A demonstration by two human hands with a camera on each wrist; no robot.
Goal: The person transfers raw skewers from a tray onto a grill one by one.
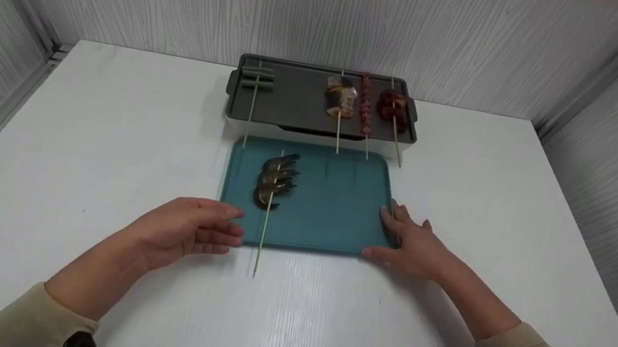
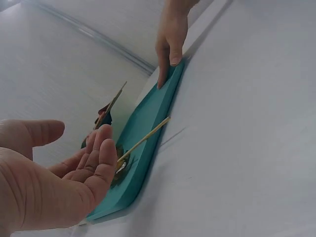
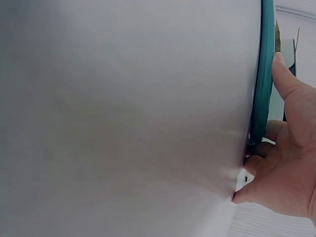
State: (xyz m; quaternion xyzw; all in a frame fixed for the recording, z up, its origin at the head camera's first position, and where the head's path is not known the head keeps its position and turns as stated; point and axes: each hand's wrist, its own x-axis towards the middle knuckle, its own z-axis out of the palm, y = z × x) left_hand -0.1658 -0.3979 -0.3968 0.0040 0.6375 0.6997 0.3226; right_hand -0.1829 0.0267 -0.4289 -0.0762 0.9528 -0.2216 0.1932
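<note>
A teal tray [image 1: 333, 215] lies on the table with a skewer of shrimp [image 1: 274, 183] on its left part, the stick's end sticking out past the front edge. My right hand [image 1: 419, 248] holds the tray's front right corner, thumb at the front rim and fingers along the right side. In the right wrist view the thumb [image 3: 282, 74] rests against the rim, and the lower fingers are bent near the table. My left hand [image 1: 189, 232] is by the front left corner, fingers loosely bent and holding nothing. In the left wrist view its palm [image 2: 74, 182] is turned partly upward.
Behind the tray stands a dark grill plate [image 1: 294, 111]. Across it lie a skewer of green pieces [image 1: 257, 78], one of pale and brown pieces [image 1: 340, 97], a thin red one [image 1: 365, 104] and a dark red one [image 1: 393, 111]. Grey panels [image 1: 335, 14] enclose the white table [image 1: 282, 332].
</note>
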